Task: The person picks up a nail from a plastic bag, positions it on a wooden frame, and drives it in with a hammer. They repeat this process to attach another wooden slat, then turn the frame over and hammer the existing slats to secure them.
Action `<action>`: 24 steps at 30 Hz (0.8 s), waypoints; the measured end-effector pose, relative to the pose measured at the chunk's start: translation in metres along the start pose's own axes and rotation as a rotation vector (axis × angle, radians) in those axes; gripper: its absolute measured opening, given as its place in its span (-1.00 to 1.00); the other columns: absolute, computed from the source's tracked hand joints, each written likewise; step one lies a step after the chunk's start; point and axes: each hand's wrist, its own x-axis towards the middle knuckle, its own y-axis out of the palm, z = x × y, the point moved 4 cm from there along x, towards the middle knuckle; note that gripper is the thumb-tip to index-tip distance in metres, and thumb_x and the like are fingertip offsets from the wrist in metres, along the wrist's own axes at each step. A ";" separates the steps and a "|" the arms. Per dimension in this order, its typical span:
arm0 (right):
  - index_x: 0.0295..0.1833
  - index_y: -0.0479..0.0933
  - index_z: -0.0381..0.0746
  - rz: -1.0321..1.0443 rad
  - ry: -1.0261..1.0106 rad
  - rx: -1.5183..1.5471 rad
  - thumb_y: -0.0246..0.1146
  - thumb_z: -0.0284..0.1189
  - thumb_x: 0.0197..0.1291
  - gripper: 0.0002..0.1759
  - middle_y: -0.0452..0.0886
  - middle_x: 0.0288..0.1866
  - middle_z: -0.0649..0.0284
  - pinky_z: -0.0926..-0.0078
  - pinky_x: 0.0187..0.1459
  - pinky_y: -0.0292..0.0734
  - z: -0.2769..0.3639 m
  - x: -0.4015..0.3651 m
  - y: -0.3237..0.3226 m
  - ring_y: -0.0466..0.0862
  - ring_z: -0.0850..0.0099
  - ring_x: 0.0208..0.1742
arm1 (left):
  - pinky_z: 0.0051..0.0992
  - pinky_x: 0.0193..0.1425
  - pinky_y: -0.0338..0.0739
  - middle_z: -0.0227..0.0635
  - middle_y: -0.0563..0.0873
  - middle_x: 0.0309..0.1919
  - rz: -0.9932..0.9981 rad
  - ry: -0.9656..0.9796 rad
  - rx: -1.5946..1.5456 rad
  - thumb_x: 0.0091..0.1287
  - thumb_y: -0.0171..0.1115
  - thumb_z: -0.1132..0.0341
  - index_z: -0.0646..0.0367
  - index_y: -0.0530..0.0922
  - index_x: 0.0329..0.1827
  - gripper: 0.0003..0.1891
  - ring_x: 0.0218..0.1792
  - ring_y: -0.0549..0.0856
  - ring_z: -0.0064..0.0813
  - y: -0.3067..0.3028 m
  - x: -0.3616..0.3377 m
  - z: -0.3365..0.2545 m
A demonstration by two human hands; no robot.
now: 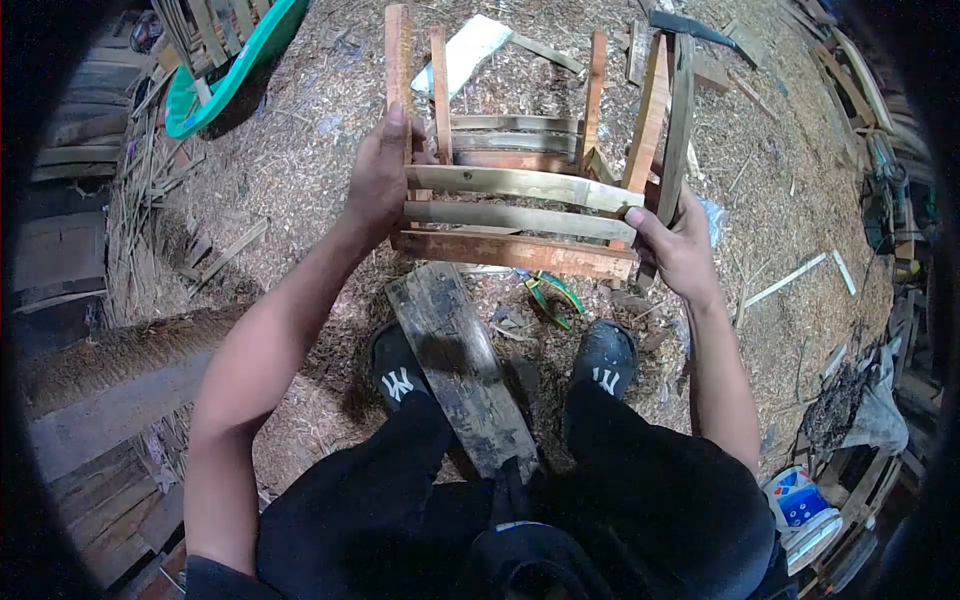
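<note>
Near: dark plank (462, 365) betw. the shoes. Beyond, slatted wooden frame (530, 170) held over sawdust floor (300, 150). Left hand (380, 180) fingers wrapped round left post, right hand (678, 245) pinching right post (thumb on front slat). Far left: green tub (225, 75).

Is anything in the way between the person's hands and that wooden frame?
Nothing visible. The left hand grips the wooden frame at one upright, and the right hand grips its opposite side.

One wooden frame (520, 186), one left hand (378, 180), one right hand (680, 246), two shoes (398, 362), one dark plank (455, 345)
</note>
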 end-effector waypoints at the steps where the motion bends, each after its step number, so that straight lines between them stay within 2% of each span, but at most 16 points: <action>1: 0.47 0.32 -0.39 0.004 0.062 -0.029 0.40 -0.51 0.30 -0.32 0.70 0.07 0.18 0.42 0.16 0.59 0.000 0.001 -0.001 0.68 0.47 0.08 | -0.53 -0.23 0.54 -0.45 0.55 -0.39 -0.010 -0.014 0.020 0.65 -0.16 -0.19 0.13 0.51 -0.11 -0.46 -0.36 0.57 -0.63 0.000 0.000 -0.001; 5: 0.42 0.37 -0.39 -0.020 0.234 -0.106 0.38 -0.48 0.34 -0.40 0.70 0.03 0.23 0.47 0.12 0.58 0.004 0.001 -0.001 0.66 0.53 0.03 | -0.52 -0.23 0.52 -0.44 0.55 -0.38 0.004 -0.017 0.014 0.64 -0.16 -0.22 0.14 0.52 -0.11 -0.44 -0.37 0.56 -0.62 -0.002 0.006 0.000; 6: 0.42 0.37 -0.39 -0.019 0.235 -0.105 0.38 -0.48 0.34 -0.40 0.70 0.03 0.23 0.47 0.12 0.58 0.003 0.001 0.000 0.66 0.53 0.03 | -0.53 -0.23 0.51 -0.44 0.56 -0.38 0.011 -0.025 0.031 0.64 -0.16 -0.22 0.14 0.52 -0.10 -0.44 -0.37 0.55 -0.62 -0.002 0.006 -0.001; 8: 0.38 0.40 -0.39 -0.035 0.066 -0.088 0.36 -0.45 0.37 -0.45 0.70 -0.06 0.29 0.51 0.05 0.58 0.007 0.002 0.003 0.65 0.58 -0.06 | -0.54 -0.23 0.49 -0.44 0.56 -0.38 0.018 -0.032 0.049 0.64 -0.16 -0.22 0.13 0.52 -0.10 -0.44 -0.38 0.54 -0.63 -0.002 0.008 -0.001; 15: 0.32 0.46 -0.39 -0.027 0.097 -0.097 0.35 -0.41 0.40 -0.53 0.72 -0.02 0.25 0.51 0.06 0.58 0.002 0.004 -0.003 0.66 0.58 -0.02 | -0.56 -0.24 0.48 -0.48 0.53 -0.39 0.087 0.007 0.057 0.65 -0.18 -0.20 0.11 0.50 -0.10 -0.47 -0.36 0.52 -0.65 -0.001 0.010 0.000; 17: 0.25 0.52 -0.38 -0.056 0.223 -0.032 0.35 -0.37 0.42 -0.58 0.74 -0.04 0.24 0.51 0.04 0.58 -0.005 0.002 -0.007 0.67 0.58 -0.05 | -0.56 -0.24 0.48 -0.48 0.53 -0.39 0.093 0.005 0.041 0.65 -0.18 -0.20 0.11 0.49 -0.10 -0.47 -0.36 0.52 -0.65 0.001 0.004 0.000; 20: 0.20 0.55 -0.38 -0.132 0.109 -0.042 0.34 -0.34 0.43 -0.61 0.75 -0.08 0.26 0.51 0.02 0.58 0.007 0.000 0.006 0.67 0.58 -0.10 | -0.55 -0.23 0.50 -0.48 0.54 -0.39 0.063 0.055 0.062 0.65 -0.18 -0.20 0.12 0.49 -0.09 -0.46 -0.35 0.55 -0.65 0.003 -0.004 0.004; 22: 0.17 0.57 -0.38 -0.156 0.121 -0.090 0.33 -0.32 0.45 -0.63 0.75 -0.06 0.26 0.50 0.03 0.58 0.006 -0.001 0.008 0.67 0.58 -0.08 | -0.55 -0.32 0.49 -0.45 0.56 -0.43 0.006 0.010 -0.031 0.64 -0.20 -0.22 0.14 0.47 -0.06 -0.44 -0.44 0.55 -0.60 0.004 -0.007 0.006; 24: 0.16 0.58 -0.38 -0.141 0.101 -0.091 0.32 -0.31 0.46 -0.63 0.75 -0.03 0.23 0.49 0.06 0.57 0.009 -0.001 0.011 0.67 0.56 -0.04 | -0.54 -0.32 0.49 -0.44 0.56 -0.44 -0.011 -0.001 -0.002 0.64 -0.21 -0.23 0.14 0.47 -0.06 -0.43 -0.44 0.56 -0.59 0.006 -0.010 -0.001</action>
